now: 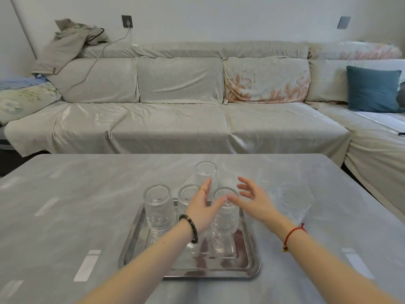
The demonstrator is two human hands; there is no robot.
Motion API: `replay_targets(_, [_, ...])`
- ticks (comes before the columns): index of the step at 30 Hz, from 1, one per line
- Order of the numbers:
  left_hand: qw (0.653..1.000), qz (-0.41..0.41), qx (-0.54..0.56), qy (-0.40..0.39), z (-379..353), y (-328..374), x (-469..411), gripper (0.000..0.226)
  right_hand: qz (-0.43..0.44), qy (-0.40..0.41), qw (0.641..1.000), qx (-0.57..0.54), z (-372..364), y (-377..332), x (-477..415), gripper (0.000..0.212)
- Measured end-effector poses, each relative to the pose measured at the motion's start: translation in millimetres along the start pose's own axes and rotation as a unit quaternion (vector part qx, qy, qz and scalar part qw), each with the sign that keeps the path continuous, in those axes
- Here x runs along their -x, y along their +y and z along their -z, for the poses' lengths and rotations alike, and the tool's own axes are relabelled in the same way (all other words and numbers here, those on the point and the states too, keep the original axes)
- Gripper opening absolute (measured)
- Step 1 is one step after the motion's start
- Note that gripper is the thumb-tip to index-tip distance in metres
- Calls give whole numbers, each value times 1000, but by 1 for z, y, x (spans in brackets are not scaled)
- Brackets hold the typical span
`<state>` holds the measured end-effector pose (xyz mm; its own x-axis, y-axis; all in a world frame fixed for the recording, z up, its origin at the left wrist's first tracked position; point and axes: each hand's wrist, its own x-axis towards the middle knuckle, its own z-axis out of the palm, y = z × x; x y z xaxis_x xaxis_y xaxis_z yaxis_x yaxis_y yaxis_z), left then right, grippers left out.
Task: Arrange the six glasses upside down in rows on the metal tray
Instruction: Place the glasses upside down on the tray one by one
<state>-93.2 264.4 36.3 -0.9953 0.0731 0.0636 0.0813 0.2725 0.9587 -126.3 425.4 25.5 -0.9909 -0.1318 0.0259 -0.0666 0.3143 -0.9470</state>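
A shiny metal tray [247,268] lies on the grey table near me. Three ribbed clear glasses stand upside down on it: one at the left [158,208], one in the middle [186,198] partly hidden by my left hand, one at the right [226,218]. A smooth glass [207,172] stands upside down on the table just beyond the tray. My left hand [202,210] hovers open over the tray between the middle and right glasses. My right hand [252,198] is open just right of the right glass, thumb near its base.
A clear glass bowl or jug [293,198] sits on the table right of the tray. The grey table [87,194] stretches wide on the left. A covered sofa [175,119] runs behind it, with a blue cushion [372,88] at the right.
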Motion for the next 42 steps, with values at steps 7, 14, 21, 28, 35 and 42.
replay_targets(7, [999, 16, -13, 37, 73, 36, -66, 56, 8, 4, 1000, 21, 6, -32, -52, 76])
replay_targets(14, [974, 149, -155, -69, 72, -7, -122, 73, -34, -42, 996, 65, -24, -18, -104, 82])
replay_targets(21, [966, 144, -188, -108, 55, -28, -133, 66, -44, -119, 991, 43, -35, 1, -121, 79])
replay_targets(28, [986, 48, -140, -73, 77, 13, -128, 68, 57, -35, 997, 33, -32, -45, -108, 71])
replay_targets(35, [989, -102, -108, -10, 123, 80, -74, 58, 173, 31, 984, 16, -32, -128, -58, 71])
replay_targets(42, [995, -70, -76, 13, 142, 51, 31, 57, 186, -36, 982, 18, -78, -128, 23, 58])
